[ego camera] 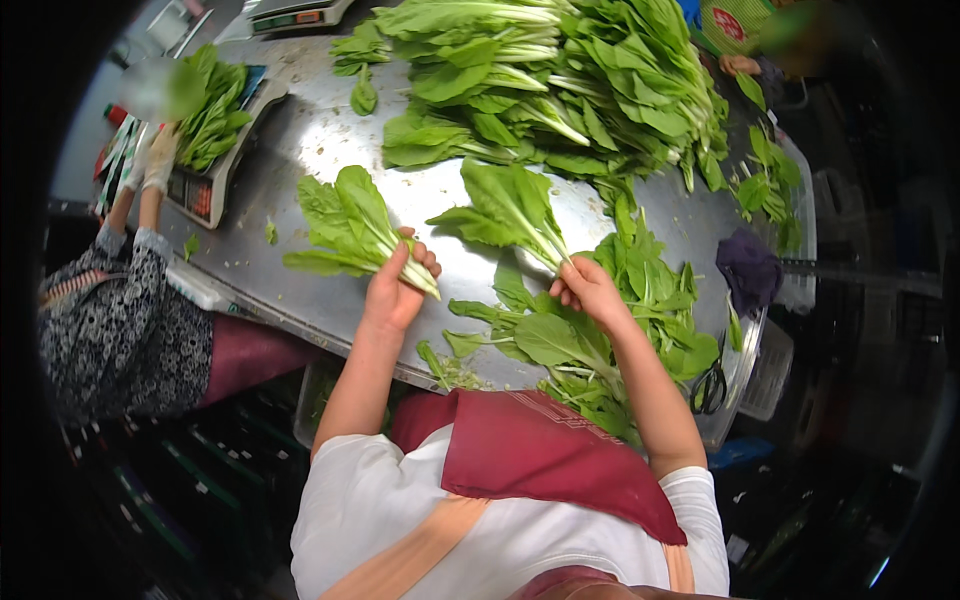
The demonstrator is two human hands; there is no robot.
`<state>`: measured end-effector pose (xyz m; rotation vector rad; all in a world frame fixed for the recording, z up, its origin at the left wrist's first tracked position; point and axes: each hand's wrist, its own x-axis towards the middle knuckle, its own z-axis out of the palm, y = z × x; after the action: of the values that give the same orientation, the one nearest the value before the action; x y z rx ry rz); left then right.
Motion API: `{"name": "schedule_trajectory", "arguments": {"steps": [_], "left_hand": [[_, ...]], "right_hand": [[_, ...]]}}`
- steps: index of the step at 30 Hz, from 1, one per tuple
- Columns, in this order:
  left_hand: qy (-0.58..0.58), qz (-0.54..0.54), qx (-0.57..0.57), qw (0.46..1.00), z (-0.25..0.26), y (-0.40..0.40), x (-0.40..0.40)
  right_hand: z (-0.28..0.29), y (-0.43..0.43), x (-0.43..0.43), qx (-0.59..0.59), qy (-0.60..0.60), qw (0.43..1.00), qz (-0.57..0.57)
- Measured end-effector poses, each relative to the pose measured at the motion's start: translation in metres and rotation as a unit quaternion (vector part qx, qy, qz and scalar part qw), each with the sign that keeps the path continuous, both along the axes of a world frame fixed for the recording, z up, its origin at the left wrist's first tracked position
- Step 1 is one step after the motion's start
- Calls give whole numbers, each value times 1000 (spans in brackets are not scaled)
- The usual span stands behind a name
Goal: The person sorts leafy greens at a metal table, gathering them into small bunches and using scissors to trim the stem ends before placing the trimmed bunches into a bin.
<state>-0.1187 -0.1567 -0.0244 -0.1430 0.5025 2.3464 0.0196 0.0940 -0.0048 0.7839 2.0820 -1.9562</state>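
My left hand grips the pale stems of a small bunch of leafy greens, whose leaves point away to the upper left. Between thumb and fingers, my right hand pinches the stem ends of another stalk of greens. Both are held just above the metal table. Under and beside my right forearm lies a loose spread of detached leaves. A large heap of the same greens, white stems mostly to the right, covers the table's far side.
On the left a co-worker's gloved hands are beside a weighing scale loaded with greens. Another scale stands at the back. Black-handled scissors and a dark purple cloth lie near the right edge. Another person's hand shows at far right.
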Motion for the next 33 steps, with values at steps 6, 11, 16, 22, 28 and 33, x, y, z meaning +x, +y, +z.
{"name": "schedule_trajectory", "arguments": {"steps": [6, 11, 16, 22, 28, 33], "left_hand": [[-28, -65, 13, 997, -10, 21, 30], [-106, -166, 10, 980, -23, 45, 59], [-50, -200, -22, 978, -17, 54, 76], [-43, -190, -29, 980, -13, 55, 81], [-47, -137, -80, 986, -7, 56, 85], [-14, -94, -79, 992, 5, 52, 72]], "right_hand": [[21, -23, 22, -407, 102, 902, -107], [19, -48, 30, -383, 116, 913, -76], [17, -66, 34, 101, 144, 983, -56], [27, -75, 38, 328, 175, 928, 8], [17, -78, 39, 240, 194, 947, -92], [8, -57, 51, -253, 197, 884, -341]]}}
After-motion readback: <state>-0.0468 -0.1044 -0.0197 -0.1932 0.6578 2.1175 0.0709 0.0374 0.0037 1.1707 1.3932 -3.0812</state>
